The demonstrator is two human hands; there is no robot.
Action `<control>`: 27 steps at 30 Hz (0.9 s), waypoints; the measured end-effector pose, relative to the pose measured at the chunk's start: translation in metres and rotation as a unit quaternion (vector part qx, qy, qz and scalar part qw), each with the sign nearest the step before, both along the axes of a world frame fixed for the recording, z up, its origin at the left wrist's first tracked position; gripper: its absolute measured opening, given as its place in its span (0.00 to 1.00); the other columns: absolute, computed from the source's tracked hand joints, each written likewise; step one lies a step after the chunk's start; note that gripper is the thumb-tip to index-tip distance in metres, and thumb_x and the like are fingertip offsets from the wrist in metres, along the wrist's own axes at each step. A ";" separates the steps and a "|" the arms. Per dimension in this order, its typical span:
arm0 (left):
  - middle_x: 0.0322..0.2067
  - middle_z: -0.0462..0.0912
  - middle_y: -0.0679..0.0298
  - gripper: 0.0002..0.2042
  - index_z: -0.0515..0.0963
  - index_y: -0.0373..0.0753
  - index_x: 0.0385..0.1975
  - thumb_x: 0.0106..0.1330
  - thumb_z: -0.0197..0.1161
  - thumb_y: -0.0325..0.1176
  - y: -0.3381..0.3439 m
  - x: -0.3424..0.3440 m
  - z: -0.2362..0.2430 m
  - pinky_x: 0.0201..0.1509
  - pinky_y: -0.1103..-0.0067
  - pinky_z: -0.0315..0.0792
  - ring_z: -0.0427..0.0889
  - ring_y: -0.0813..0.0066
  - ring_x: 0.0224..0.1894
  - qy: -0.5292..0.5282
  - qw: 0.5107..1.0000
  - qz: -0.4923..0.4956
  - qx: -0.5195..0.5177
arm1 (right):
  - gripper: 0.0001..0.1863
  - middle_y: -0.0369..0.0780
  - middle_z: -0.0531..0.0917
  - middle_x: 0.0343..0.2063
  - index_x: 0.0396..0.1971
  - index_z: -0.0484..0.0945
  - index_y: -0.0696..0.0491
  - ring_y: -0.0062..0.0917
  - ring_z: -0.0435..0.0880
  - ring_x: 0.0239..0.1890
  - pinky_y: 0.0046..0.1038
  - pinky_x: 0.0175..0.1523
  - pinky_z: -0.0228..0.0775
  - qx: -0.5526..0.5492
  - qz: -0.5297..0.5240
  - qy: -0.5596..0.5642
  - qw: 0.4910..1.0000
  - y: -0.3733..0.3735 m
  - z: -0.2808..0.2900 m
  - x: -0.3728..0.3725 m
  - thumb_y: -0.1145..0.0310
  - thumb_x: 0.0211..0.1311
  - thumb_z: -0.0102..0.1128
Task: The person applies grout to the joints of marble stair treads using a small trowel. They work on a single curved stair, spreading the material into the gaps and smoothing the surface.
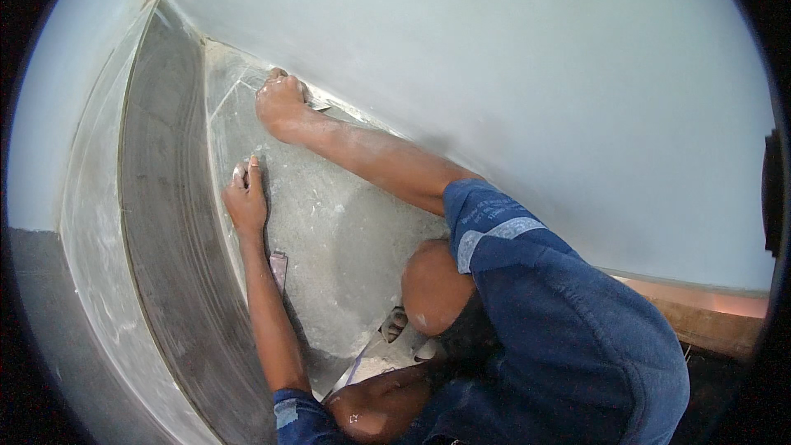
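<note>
My right hand (280, 105) is closed in a fist at the base of the pale wall, where the wall meets the grey floor (329, 189). Beside its knuckles shows a thin, flat metal blade (319, 105), like a scraper's; its handle is hidden in the fist. My left hand (245, 202) rests lower, near the floor's left border, with curled fingers and the thumb pointing up. White dust coats its fingertips, and whatever they may hold cannot be made out. A small flat pinkish object (278, 269) lies on the floor beside my left forearm.
A dark grey band (165, 173), like a step or ledge, runs along the left with a lighter edge strip (95, 222). The pale wall (560, 99) rises on the right. My bent knee (432, 288) and sandalled foot (394, 325) are close below my arms.
</note>
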State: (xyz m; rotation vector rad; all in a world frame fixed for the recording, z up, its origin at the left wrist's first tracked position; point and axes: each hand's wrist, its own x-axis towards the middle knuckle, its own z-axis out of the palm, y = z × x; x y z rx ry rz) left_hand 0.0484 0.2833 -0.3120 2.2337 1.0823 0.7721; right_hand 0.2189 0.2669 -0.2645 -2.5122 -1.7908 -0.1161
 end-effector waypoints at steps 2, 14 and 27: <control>0.15 0.70 0.52 0.20 0.75 0.27 0.29 0.67 0.54 0.43 -0.001 0.003 0.000 0.26 0.73 0.64 0.64 0.77 0.21 -0.004 0.999 0.003 0.048 | 0.14 0.51 0.80 0.40 0.37 0.82 0.59 0.39 0.78 0.46 0.38 0.31 0.75 0.039 0.052 -0.016 0.998 0.004 -0.019 0.001 0.70 0.50 0.59; 0.17 0.72 0.47 0.20 0.76 0.27 0.31 0.67 0.54 0.43 0.004 0.002 -0.009 0.29 0.69 0.66 0.69 0.71 0.21 -0.026 0.999 -0.021 0.033 | 0.13 0.49 0.82 0.39 0.36 0.83 0.58 0.38 0.76 0.48 0.39 0.38 0.74 0.070 0.022 0.003 0.997 0.018 -0.026 0.000 0.69 0.52 0.56; 0.15 0.69 0.54 0.18 0.75 0.28 0.28 0.68 0.54 0.41 0.001 0.000 -0.008 0.25 0.73 0.63 0.64 0.78 0.20 -0.012 0.998 -0.025 0.048 | 0.13 0.52 0.80 0.38 0.34 0.83 0.58 0.37 0.78 0.43 0.39 0.36 0.70 0.124 0.073 0.009 0.989 0.006 -0.026 0.005 0.70 0.50 0.56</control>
